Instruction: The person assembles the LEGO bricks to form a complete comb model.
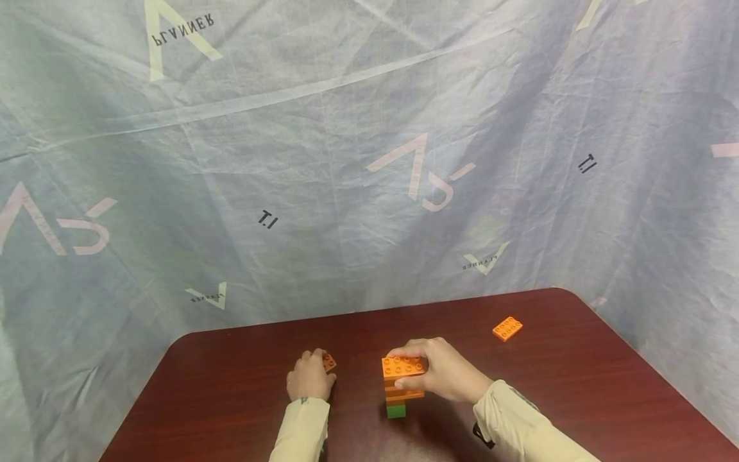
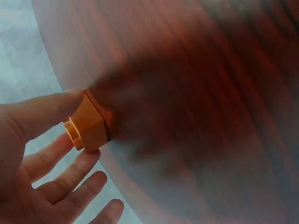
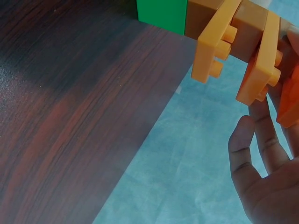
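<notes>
A tower of toy building bricks (image 1: 403, 367) stands on the table, with a green brick (image 1: 396, 411) at its foot and several orange pieces above. My right hand (image 1: 453, 373) grips its upper part, thumb on the near side and fingers behind. In the right wrist view, studded orange plates (image 3: 208, 51) jut sideways from the stack. To the left of the tower, my left hand (image 1: 308, 377) pinches a small orange brick (image 2: 93, 126) between thumb and fingertips, low over the table. Most of that brick is hidden by the hand in the head view.
A flat orange studded plate (image 1: 507, 328) lies alone at the back right of the dark red table (image 1: 231, 398). Pale printed cloth (image 1: 323, 192) hangs behind the table and along both sides. The table's far corners are rounded.
</notes>
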{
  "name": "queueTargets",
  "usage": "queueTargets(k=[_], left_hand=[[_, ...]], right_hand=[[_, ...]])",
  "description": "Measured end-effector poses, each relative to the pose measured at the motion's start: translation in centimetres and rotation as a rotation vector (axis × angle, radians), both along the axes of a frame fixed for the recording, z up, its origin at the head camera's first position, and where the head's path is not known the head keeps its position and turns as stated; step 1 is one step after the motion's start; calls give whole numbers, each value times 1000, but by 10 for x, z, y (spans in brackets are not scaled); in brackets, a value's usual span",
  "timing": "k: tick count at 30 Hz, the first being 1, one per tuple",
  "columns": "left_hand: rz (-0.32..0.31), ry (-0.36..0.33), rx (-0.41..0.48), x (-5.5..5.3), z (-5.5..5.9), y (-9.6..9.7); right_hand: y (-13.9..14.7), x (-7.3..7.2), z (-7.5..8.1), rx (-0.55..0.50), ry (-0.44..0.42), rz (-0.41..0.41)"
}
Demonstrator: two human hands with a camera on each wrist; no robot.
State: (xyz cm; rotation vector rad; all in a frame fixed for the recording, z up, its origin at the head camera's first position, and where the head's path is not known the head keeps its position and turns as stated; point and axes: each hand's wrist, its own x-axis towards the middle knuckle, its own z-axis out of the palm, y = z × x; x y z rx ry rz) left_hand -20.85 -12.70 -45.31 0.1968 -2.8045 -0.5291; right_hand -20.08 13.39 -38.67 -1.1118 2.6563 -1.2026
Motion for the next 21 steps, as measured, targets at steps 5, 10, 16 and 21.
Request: queueTargets(k=[5, 10, 16, 21], left_hand=[[-12, -19, -18, -1, 0, -1], [-18, -25, -17, -1, 1, -1], [-42, -18, 44, 5, 11, 4], [-89, -24, 99, 9, 22, 8]], right_hand=[[0, 0, -1, -1, -7, 2], [0, -1, -1, -1, -5, 4], [1, 0, 0, -3, -11, 3], [1, -1, 0, -6, -1, 8]])
